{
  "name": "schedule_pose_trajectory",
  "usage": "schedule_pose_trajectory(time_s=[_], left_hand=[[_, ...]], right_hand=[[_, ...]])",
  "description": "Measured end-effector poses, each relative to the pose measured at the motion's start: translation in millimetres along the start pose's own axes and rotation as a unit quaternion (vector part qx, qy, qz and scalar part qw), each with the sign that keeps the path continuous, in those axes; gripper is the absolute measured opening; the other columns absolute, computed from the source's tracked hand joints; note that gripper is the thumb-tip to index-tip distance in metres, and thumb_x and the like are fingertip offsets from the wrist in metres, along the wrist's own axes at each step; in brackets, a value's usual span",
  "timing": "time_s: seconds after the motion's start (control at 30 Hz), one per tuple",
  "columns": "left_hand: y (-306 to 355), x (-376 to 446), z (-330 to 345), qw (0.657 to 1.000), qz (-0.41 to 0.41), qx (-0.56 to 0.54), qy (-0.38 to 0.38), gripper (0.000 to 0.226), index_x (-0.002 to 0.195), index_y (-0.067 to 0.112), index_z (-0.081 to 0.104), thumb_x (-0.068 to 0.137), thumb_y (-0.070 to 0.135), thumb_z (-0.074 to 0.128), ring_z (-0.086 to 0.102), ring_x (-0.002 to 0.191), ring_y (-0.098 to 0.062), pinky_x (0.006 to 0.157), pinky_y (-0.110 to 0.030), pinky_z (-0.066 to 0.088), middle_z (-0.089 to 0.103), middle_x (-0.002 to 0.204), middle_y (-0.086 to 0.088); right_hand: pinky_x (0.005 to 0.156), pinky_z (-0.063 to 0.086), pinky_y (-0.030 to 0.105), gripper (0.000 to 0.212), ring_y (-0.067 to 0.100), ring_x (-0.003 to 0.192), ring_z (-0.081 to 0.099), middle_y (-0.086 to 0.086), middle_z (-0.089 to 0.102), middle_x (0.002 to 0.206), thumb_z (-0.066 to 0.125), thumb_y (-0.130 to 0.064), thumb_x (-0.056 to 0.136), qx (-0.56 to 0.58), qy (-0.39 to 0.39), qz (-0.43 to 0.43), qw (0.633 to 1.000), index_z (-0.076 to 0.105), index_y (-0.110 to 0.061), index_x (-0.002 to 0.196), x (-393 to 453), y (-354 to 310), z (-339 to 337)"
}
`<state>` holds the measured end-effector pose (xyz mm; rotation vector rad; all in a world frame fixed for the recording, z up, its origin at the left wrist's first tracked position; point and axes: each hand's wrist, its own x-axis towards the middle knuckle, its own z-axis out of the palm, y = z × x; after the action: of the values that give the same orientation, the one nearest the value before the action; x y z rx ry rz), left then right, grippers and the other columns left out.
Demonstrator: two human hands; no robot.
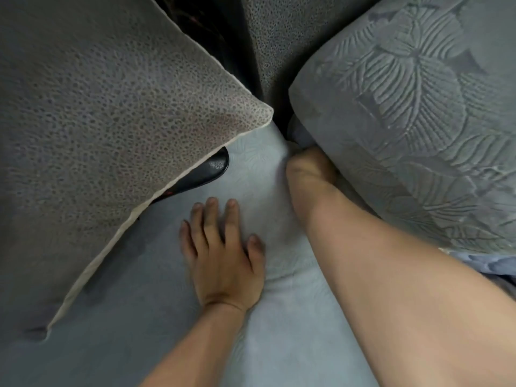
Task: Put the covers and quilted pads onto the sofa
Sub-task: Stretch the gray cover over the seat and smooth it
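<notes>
Head view leaves us guessing in a few places. Our right hand (307, 174) reaches deep into the corner where the seat meets the backrest, and its fingers vanish under the leaf-embossed cushion (418, 121), so we cannot tell whether they are curled round fabric or lying straight. A black pebbled object (215, 169) peeks out from beneath the speckled grey cushion (97, 129) at the left; most of it is covered and we cannot say what it is. Between the two cushions a dark gap shows the sofa back (276, 37), its upper part lost in shadow.

The pale blue quilted pad (279, 331) lies spread over the seat, running under both cushions and up to the corner, with faint stitching and a few soft folds near our right wrist.

Our left hand (223, 252) rests flat on the pad, palm down, fingers straight and slightly spread, pointing toward the corner. Both forearms come in from the lower edge, bare.
</notes>
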<state>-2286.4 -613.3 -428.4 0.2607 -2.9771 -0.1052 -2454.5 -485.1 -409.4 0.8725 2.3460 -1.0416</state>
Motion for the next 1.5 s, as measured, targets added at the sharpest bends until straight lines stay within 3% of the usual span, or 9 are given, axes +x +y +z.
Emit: schedule_pose_trajectory(time_s=[0.23,0.37,0.63,0.77,0.9,1.03,1.13,1.33,1.5], left_hand=[[-4.4,-0.5,4.3,1.0,0.009,-0.013,0.013,0.065,0.147,0.009,0.048,0.089,0.04,0.045,0.029,0.146,-0.044,0.118,-0.063,0.017,0.04,0.153,-0.023],[-2.7,-0.2,1.0,1.0,0.005,-0.012,-0.008,0.066,0.147,0.01,0.046,0.089,0.04,0.046,0.027,0.146,-0.044,0.118,-0.063,0.016,0.038,0.154,-0.023],[0.3,2.5,2.1,1.0,0.006,-0.011,-0.013,0.066,0.146,0.008,0.048,0.088,0.039,0.046,0.026,0.146,-0.046,0.118,-0.064,0.014,0.038,0.153,-0.025],[-1.9,0.6,10.8,1.0,0.01,-0.018,0.007,0.066,0.145,0.007,0.05,0.088,0.039,0.046,0.029,0.144,-0.048,0.117,-0.065,0.017,0.039,0.152,-0.026],[-4.4,1.3,18.1,1.0,0.015,-0.023,0.013,0.067,0.146,0.006,0.049,0.087,0.038,0.045,0.029,0.144,-0.048,0.116,-0.066,0.019,0.039,0.152,-0.027],[-3.6,-0.7,14.9,1.0,0.013,-0.01,-0.007,0.067,0.148,0.008,0.042,0.088,0.038,0.044,0.026,0.145,-0.048,0.117,-0.065,0.016,0.035,0.154,-0.027],[-2.6,0.0,12.7,1.0,0.01,-0.015,-0.015,0.067,0.147,0.007,0.044,0.088,0.038,0.046,0.026,0.145,-0.048,0.116,-0.065,0.017,0.035,0.154,-0.026],[-3.2,-0.3,15.3,1.0,0.013,-0.018,-0.002,0.066,0.147,0.006,0.044,0.09,0.038,0.044,0.026,0.145,-0.048,0.117,-0.065,0.016,0.035,0.154,-0.027],[-3.7,-0.4,16.6,1.0,0.015,-0.022,-0.003,0.066,0.148,0.006,0.043,0.089,0.037,0.045,0.025,0.146,-0.048,0.118,-0.065,0.015,0.035,0.154,-0.027]], right_hand=[[0.107,0.041,0.038,0.041,0.033,0.135,0.049,0.017,0.052,0.145,0.05,-0.026,0.103,-0.026,0.038,0.002,0.999,0.055,-0.005,0.138,-2.3,-6.9,6.1],[0.086,0.053,0.037,0.027,0.032,0.111,0.066,0.014,0.07,0.117,0.05,-0.019,0.098,-0.157,0.072,-0.134,0.976,0.07,-0.013,0.115,-27.2,16.4,0.7],[0.121,0.011,0.032,0.081,0.023,0.152,0.02,0.007,0.025,0.163,0.019,-0.072,0.097,-0.08,-0.181,-0.052,0.979,0.033,-0.018,0.155,-13.5,0.6,-18.4],[0.119,0.007,0.026,0.065,0.014,0.152,0.013,-0.003,0.018,0.166,0.03,-0.059,0.103,0.041,-0.153,-0.061,0.985,0.024,-0.024,0.158,6.9,2.1,-13.2],[0.124,0.019,0.038,0.097,0.016,0.146,0.032,-0.012,0.039,0.156,0.028,-0.096,0.074,0.077,-0.121,-0.077,0.987,0.04,-0.039,0.151,51.1,4.1,17.9],[0.101,0.044,0.044,0.046,0.041,0.124,0.056,0.027,0.057,0.135,0.023,-0.021,0.106,-0.129,-0.006,-0.155,0.979,0.053,0.002,0.134,11.4,11.5,17.9],[0.072,0.053,0.044,0.052,0.044,0.092,0.069,0.024,0.07,0.1,0.015,-0.015,0.098,-0.238,0.084,-0.227,0.94,0.064,-0.001,0.111,-25.8,14.8,15.5],[0.116,0.027,0.037,0.054,0.033,0.141,0.042,0.021,0.046,0.149,0.021,-0.035,0.108,-0.129,-0.075,-0.051,0.987,0.048,-0.004,0.143,4.8,6.2,9.9],[0.121,0.01,0.029,0.072,0.024,0.152,0.02,0.012,0.026,0.162,0.021,-0.058,0.104,-0.036,-0.145,-0.047,0.988,0.034,-0.007,0.153,4.8,5.9,4.5]])
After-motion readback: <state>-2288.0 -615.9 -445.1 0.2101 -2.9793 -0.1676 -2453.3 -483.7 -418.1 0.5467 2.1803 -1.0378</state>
